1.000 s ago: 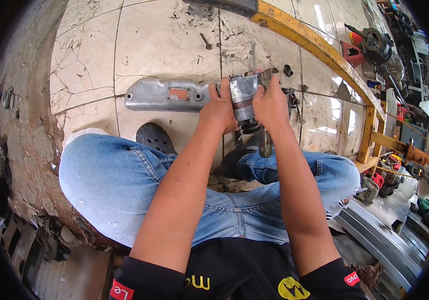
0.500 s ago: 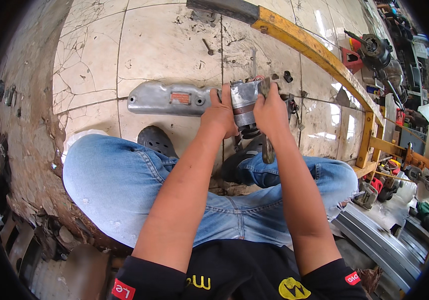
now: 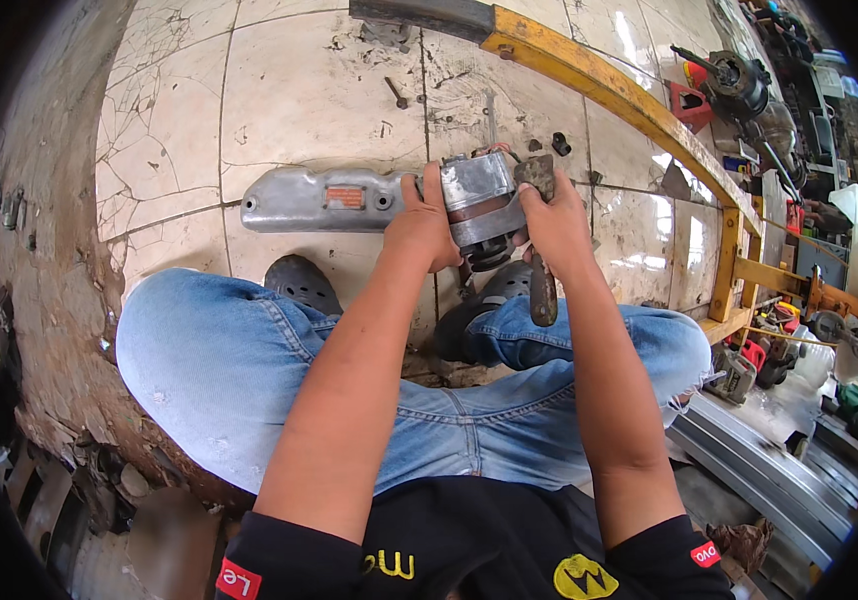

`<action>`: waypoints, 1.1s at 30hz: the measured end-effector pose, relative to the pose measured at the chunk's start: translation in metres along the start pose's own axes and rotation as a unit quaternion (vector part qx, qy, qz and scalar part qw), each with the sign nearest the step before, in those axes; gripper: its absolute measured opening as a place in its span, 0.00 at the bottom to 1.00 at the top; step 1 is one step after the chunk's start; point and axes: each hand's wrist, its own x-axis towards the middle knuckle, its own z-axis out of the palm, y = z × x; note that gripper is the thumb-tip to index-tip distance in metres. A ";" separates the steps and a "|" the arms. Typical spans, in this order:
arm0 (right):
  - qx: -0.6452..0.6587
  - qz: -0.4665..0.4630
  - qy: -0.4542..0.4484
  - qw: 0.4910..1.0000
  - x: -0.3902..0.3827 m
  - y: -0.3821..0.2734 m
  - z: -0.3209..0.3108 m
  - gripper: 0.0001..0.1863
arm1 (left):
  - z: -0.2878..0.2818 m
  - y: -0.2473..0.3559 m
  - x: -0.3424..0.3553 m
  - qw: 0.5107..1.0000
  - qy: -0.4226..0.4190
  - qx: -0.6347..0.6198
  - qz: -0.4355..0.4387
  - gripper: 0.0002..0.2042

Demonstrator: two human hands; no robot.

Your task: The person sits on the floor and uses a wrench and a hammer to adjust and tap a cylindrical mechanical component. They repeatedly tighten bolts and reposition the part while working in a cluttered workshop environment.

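Gripped the metal unit [image 3: 477,178] at its left in left fingers [image 3: 433,185] and, just rightward, clasped a hammer [image 3: 535,175], handle [image 3: 544,297] bodyward, in right fingers [image 3: 530,199].

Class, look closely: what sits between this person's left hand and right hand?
The head view shows a silvery, rounded metal part with a brown band, between the left hand and the right hand.

Right hand [image 3: 556,222]: shifted toward tiled floor's [image 3: 319,80] right edge | hammer [image 3: 536,177]: turned, head's broader face showing | alternator [image 3: 477,180]: right side more exposed
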 end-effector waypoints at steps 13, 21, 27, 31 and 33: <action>-0.055 -0.033 -0.017 0.998 -0.004 -0.002 -0.001 0.29 | 0.007 -0.008 0.007 0.999 0.032 -0.002 0.029 0.69; -0.056 -0.020 -0.012 0.998 0.005 -0.012 0.004 0.27 | 0.006 -0.006 0.007 1.000 0.018 0.000 0.014 0.68; -0.037 -0.030 -0.020 0.999 0.003 -0.007 0.003 0.26 | 0.006 -0.006 0.005 1.000 0.022 -0.009 0.015 0.68; -0.014 -0.016 -0.019 1.000 0.009 -0.008 0.004 0.26 | 0.004 -0.003 0.006 1.000 0.017 -0.009 0.014 0.68; 0.008 -0.023 -0.022 0.999 0.003 -0.002 0.004 0.25 | 0.007 -0.005 0.008 1.000 0.024 0.001 0.014 0.69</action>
